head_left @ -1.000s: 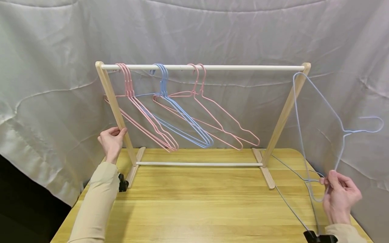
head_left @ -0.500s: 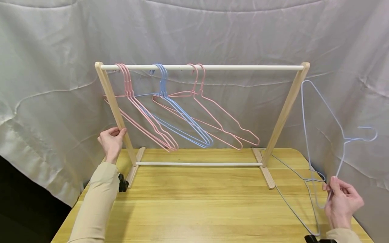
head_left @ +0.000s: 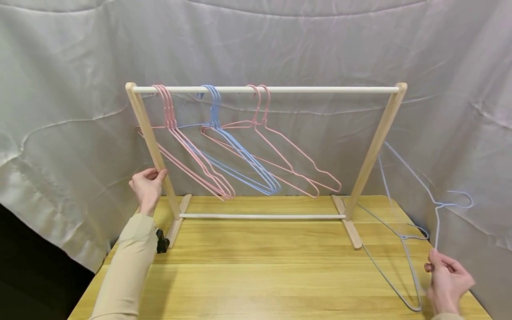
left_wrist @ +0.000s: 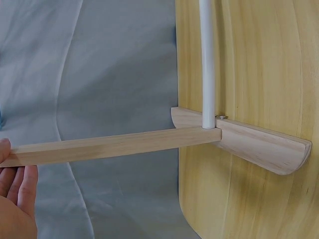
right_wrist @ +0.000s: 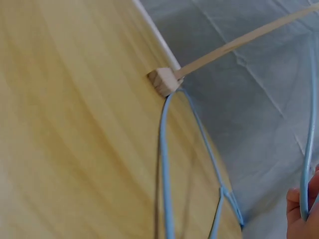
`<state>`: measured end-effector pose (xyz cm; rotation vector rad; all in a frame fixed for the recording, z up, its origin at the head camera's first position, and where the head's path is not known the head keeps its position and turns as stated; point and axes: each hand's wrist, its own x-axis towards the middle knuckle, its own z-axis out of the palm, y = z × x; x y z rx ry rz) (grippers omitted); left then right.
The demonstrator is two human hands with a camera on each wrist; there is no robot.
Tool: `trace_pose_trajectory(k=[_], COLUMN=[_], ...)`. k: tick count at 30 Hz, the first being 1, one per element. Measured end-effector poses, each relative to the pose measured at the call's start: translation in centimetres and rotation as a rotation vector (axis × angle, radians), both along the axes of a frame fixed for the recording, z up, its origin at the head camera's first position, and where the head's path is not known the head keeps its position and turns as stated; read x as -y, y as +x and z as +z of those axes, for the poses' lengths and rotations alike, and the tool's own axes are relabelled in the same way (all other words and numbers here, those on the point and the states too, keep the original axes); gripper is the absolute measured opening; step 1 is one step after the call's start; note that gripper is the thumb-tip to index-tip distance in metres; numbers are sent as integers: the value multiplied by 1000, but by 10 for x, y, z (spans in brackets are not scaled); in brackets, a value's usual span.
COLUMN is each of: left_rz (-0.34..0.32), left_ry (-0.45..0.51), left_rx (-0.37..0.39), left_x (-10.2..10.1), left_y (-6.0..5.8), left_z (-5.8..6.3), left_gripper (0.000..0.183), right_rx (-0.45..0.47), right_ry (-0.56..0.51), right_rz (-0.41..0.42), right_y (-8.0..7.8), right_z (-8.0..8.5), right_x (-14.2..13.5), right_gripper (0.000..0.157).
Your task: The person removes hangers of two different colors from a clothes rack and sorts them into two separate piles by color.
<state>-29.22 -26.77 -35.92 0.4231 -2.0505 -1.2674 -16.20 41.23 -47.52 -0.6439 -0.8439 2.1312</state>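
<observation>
My left hand [head_left: 147, 186] pinches the left wooden post [head_left: 145, 120] of a small garment rack between thumb and fingers; the left wrist view shows the post [left_wrist: 114, 145] running from those fingers down to its foot. At the far right, my right hand [head_left: 449, 281] holds a blue wire clothes hanger [head_left: 450, 205] by one lower end, its hook pointing right. The right wrist view shows the held hanger's wire [right_wrist: 309, 129] rising from the fingers. Another blue hanger [head_left: 384, 274] lies on the table beside the rack's right foot.
On the rack's white top rail [head_left: 320, 90] hang a group of pink hangers [head_left: 170, 106], a group of blue hangers [head_left: 215, 106] and two more pink hangers [head_left: 286, 134]. A lower white bar [head_left: 260, 216] joins the feet. Grey curtain [head_left: 280, 44] surrounds the wooden table [head_left: 240, 275].
My right hand has moved down, bringing the held blue hanger lower and tipping it leftward, behind the right post's line. The left hand stays on the post, and the hung hangers keep their places.
</observation>
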Motion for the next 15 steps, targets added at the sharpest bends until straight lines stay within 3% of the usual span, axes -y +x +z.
trace_pose_trajectory(k=[4,15], left_rz=[5,1], left_ry=[6,7], left_rx=[7,11], left_x=[0,0], left_y=[1,-1], left_z=[0,-1], left_gripper=[30,30], right_rx=[153,369], right_ry=[58,248], right_rz=[29,96], right_y=[3,8], right_z=[-5,-25], right_x=[-1,-3], right_gripper=[21,35])
